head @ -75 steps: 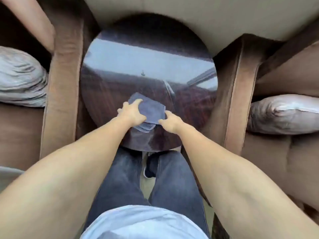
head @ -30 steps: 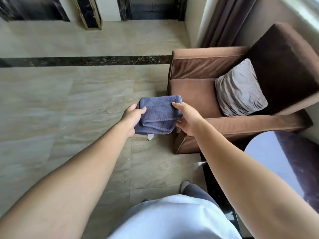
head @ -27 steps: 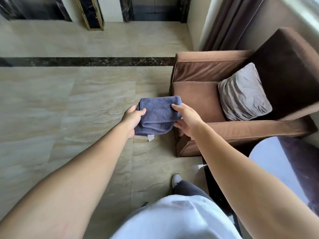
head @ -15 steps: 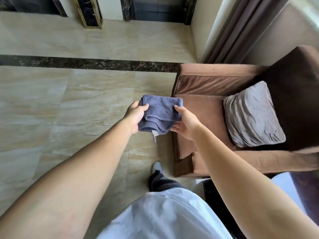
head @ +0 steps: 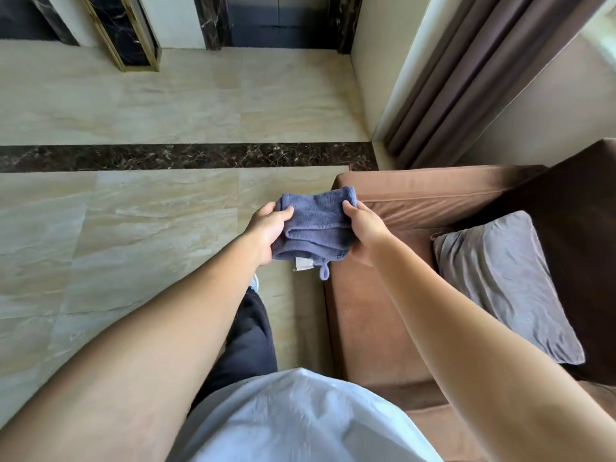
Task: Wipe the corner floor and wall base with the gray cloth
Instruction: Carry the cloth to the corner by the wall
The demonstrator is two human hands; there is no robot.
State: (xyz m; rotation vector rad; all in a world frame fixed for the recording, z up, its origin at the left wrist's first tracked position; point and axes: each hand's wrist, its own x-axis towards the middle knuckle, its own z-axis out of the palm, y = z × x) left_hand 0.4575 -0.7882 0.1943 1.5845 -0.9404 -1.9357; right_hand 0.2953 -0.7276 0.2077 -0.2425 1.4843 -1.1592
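A folded blue-gray cloth hangs in the air in front of me, with a white tag and a small loop dangling from its lower edge. My left hand grips its left side and my right hand grips its right side. The cloth is held above the beige marble floor, beside the arm of a brown armchair. The corner where the cream wall meets the floor lies ahead, past the armchair and beside the curtain.
A gray cushion rests on the armchair seat. Brown curtains hang at the upper right. A dark marble strip crosses the floor. Dark gold-trimmed pillars and a dark door stand at the far wall.
I lifted the cloth off the round table with both hands and turned left. Since then I have moved forward along the armchair, closer to the wall corner; both hands still hold the cloth.
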